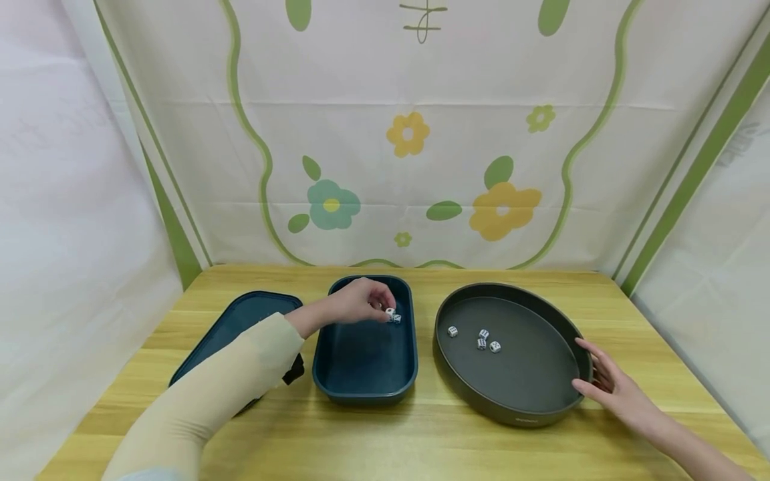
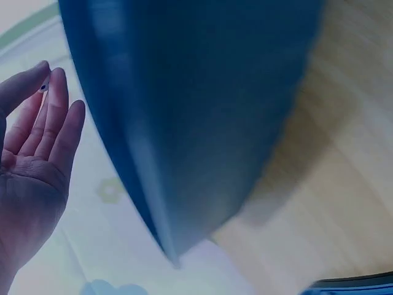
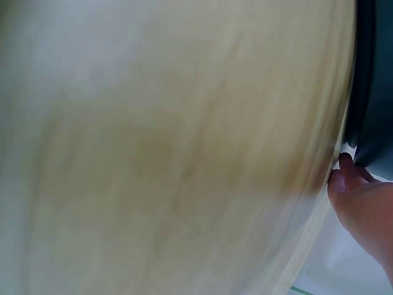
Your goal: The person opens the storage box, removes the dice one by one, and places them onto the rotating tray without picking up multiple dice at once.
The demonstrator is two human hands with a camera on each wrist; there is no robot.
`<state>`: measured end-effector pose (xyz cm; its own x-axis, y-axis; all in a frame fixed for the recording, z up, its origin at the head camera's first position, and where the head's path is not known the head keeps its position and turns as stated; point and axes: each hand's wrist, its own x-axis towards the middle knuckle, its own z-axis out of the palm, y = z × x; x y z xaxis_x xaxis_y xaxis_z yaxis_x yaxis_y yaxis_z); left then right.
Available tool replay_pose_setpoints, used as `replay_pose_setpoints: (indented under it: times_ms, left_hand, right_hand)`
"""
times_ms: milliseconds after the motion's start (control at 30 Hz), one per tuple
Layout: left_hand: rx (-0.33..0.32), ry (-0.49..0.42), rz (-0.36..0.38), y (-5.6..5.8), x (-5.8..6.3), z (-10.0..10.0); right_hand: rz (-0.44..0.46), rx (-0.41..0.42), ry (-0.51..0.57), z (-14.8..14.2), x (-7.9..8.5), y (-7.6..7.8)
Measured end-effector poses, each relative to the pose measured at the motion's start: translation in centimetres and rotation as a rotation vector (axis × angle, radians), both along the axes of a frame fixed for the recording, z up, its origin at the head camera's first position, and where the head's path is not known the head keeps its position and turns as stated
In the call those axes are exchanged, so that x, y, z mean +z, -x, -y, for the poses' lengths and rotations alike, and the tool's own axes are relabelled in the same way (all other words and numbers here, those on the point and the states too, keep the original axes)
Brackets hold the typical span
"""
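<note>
My left hand [image 1: 363, 302] reaches into the deep blue rectangular tray [image 1: 363, 384] and pinches a white die [image 2: 43, 88] between thumb and fingertips. Just below those fingertips, another die [image 1: 397, 319] shows against the tray's floor; how many lie there is partly hidden by the hand. On the right, my right hand [image 1: 619, 394] touches the rim of a round dark pan [image 1: 535, 374], thumb and index finger fairly straight along its edge. Inside the pan, toward its left side, lie several dice, among them one die [image 1: 452, 331] set apart and another die [image 1: 495, 347].
A dark blue lid [image 1: 255, 308] lies on the wooden table [image 1: 289, 441] left of the tray, partly covered by the left sleeve [image 1: 234, 374]. A printed fabric curtain [image 1: 373, 80] stands behind the table, with white panels at both sides.
</note>
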<state>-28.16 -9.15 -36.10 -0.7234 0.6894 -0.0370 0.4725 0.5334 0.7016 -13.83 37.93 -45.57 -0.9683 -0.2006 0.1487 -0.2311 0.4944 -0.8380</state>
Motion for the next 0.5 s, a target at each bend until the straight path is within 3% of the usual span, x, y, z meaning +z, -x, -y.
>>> replay_pose_setpoints:
  times_ms: [233,500]
  left_hand:
    - [-0.053,-0.11,0.053,-0.9,2.3,-3.0]
    - [-0.119,-0.061,0.009,-0.8,3.4,-8.1]
  right_hand:
    - [-0.014,0.003,0.009,-0.1,-0.1,0.2]
    - [0.005,-0.002,-0.004,-0.2,0.1,0.3]
